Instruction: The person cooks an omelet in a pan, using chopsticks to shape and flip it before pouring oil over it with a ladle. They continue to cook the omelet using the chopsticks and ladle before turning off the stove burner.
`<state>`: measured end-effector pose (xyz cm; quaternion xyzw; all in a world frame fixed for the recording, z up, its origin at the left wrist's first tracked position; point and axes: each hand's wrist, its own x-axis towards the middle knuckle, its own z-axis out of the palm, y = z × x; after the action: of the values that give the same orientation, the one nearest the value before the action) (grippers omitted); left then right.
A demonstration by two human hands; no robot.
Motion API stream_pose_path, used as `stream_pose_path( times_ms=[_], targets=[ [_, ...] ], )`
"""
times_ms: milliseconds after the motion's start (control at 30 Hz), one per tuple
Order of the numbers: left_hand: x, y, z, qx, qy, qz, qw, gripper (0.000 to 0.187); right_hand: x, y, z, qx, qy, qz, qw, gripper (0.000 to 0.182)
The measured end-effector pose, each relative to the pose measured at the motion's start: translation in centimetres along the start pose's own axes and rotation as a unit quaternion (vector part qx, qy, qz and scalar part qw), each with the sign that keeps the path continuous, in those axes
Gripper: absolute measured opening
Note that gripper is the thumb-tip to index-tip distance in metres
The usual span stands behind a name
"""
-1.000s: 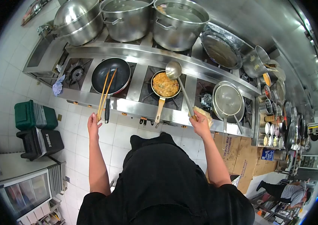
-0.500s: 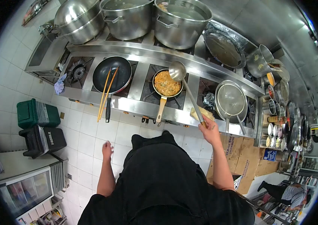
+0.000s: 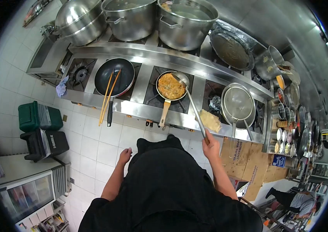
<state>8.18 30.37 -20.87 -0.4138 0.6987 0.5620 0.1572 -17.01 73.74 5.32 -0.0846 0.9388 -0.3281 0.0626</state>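
My right hand (image 3: 211,144) is closed around the handle end of a long metal ladle (image 3: 195,106). The ladle's bowl is tilted at the right rim of a small frying pan (image 3: 164,112) with a pale handle, overlapping the edge of the food. An orange-brown mixture (image 3: 171,86) fills the pan, which sits on a burner. Near the right hand, a crumpled yellowish cloth (image 3: 211,120) lies on the stove's front edge. My left hand (image 3: 125,155) hangs low in front of my body, fingers curled in, with nothing visible in it.
Left of the pan is a black wok (image 3: 123,77) with long chopsticks (image 3: 109,96) across it. A strainer (image 3: 237,101) rests at right. Large pots (image 3: 187,29) line the back shelf. Bins (image 3: 40,116) stand on the floor at left. Another person (image 3: 299,202) is far right.
The ladle's bowl has tipped and shifted slightly right and down along the pan's rim. My right hand has moved down and left, uncovering more cloth. My left hand has swung right.
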Motion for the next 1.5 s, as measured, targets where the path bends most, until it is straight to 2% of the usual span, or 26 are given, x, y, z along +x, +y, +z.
stream_pose_path(
  times_ms=[133,200,267,300,367,400,467,533,600,700,767,800,867,900,933,1000,1033,1067,1133,1167,1200,1267,1333,1400,1433,1500],
  targets=[
    [1.4,3.0,0.4,0.024,-0.005,0.021,0.999,0.060,-0.5,0.5,1.1,0.089,0.012,-0.007,0.996,0.057],
    [2.3,3.2,0.3,0.039,-0.011,0.030,0.999,0.060,-0.8,3.3,3.3,0.167,0.023,-0.012,0.986,0.055],
    [3.0,3.3,0.4,0.072,-0.018,0.027,0.997,0.058,-1.4,4.5,4.2,0.308,0.035,0.005,0.951,0.055],
    [2.2,4.7,0.4,0.070,-0.015,0.027,0.997,0.058,-1.5,3.6,3.4,0.309,0.033,0.003,0.951,0.055],
    [0.7,7.8,1.2,-0.011,-0.008,-0.043,0.999,0.053,-2.3,1.5,0.9,0.419,-0.032,0.133,0.898,0.051],
    [1.4,8.5,2.0,-0.011,-0.007,-0.044,0.999,0.053,-2.0,0.2,-0.5,0.419,-0.033,0.134,0.897,0.051],
    [3.4,9.8,4.2,-0.040,-0.075,0.108,0.991,0.046,-0.4,-1.7,-2.6,0.395,-0.107,0.164,0.898,0.048],
    [2.4,16.5,7.8,-0.125,-0.067,0.085,0.986,0.041,1.2,-1.5,-3.2,0.390,-0.106,0.154,0.902,0.044],
    [1.9,22.6,10.8,-0.176,-0.091,0.118,0.973,0.039,1.7,-1.0,-3.7,0.384,-0.103,0.141,0.907,0.040],
    [4.5,27.0,14.0,-0.177,-0.092,0.132,0.971,0.037,2.0,0.3,-3.0,0.387,-0.161,0.161,0.894,0.043],
    [7.0,27.7,15.0,-0.144,-0.182,0.025,0.972,0.035,1.1,0.5,-3.2,0.373,-0.167,0.160,0.898,0.041],
    [7.5,28.2,14.5,-0.146,-0.182,0.026,0.972,0.035,0.7,0.1,-3.7,0.359,-0.171,0.162,0.903,0.040],
    [8.4,28.6,12.9,-0.126,-0.092,0.072,0.985,0.035,0.4,-0.1,-4.4,0.357,-0.168,0.161,0.905,0.042],
    [8.0,28.2,14.4,0.054,0.078,0.215,0.972,0.035,0.1,0.2,-4.5,0.370,-0.169,0.163,0.899,0.044],
    [7.7,27.8,15.4,0.053,0.078,0.212,0.973,0.035,0.0,0.4,-4.7,0.383,-0.171,0.164,0.893,0.045],
    [6.3,28.6,16.1,-0.020,-0.191,0.146,0.970,0.036,0.3,0.8,-4.9,0.378,-0.171,0.159,0.896,0.046],
    [8.0,27.6,15.9,-0.066,-0.178,0.119,0.975,0.037,0.5,0.9,-5.1,0.372,-0.167,0.152,0.900,0.047],
    [7.7,28.0,16.0,-0.066,-0.180,0.120,0.974,0.037,0.8,0.9,-5.5,0.371,-0.165,0.153,0.901,0.047],
    [6.3,28.7,15.3,-0.021,-0.107,0.130,0.986,0.037,1.2,0.3,-5.8,0.364,-0.164,0.162,0.902,0.049],
    [9.2,25.7,15.9,-0.037,-0.185,0.172,0.967,0.034,1.0,0.1,-5.7,0.364,-0.162,0.166,0.902,0.049],
    [11.3,24.4,15.3,-0.036,-0.188,0.173,0.966,0.034,1.0,-0.1,-5.6,0.355,-0.159,0.159,0.908,0.049],
    [14.2,23.8,13.6,0.017,-0.014,0.224,0.974,0.036,1.6,-0.6,-5.2,0.345,-0.154,0.147,0.914,0.049],
    [10.9,26.0,13.7,0.009,-0.060,0.220,0.974,0.037,0.8,-1.0,-4.3,0.346,-0.145,0.157,0.914,0.049],
    [7.1,29.5,13.2,-0.041,-0.177,0.144,0.973,0.036,0.4,-2.5,-4.3,0.343,-0.148,0.159,0.914,0.050],
    [9.8,27.4,13.6,-0.071,-0.111,0.155,0.979,0.035,0.8,-3.1,-4.2,0.345,-0.149,0.154,0.914,0.050],
    [8.8,28.2,13.9,-0.041,-0.130,0.176,0.975,0.035,0.9,-2.7,-3.1,0.348,-0.149,0.158,0.912,0.050]
  ],
)
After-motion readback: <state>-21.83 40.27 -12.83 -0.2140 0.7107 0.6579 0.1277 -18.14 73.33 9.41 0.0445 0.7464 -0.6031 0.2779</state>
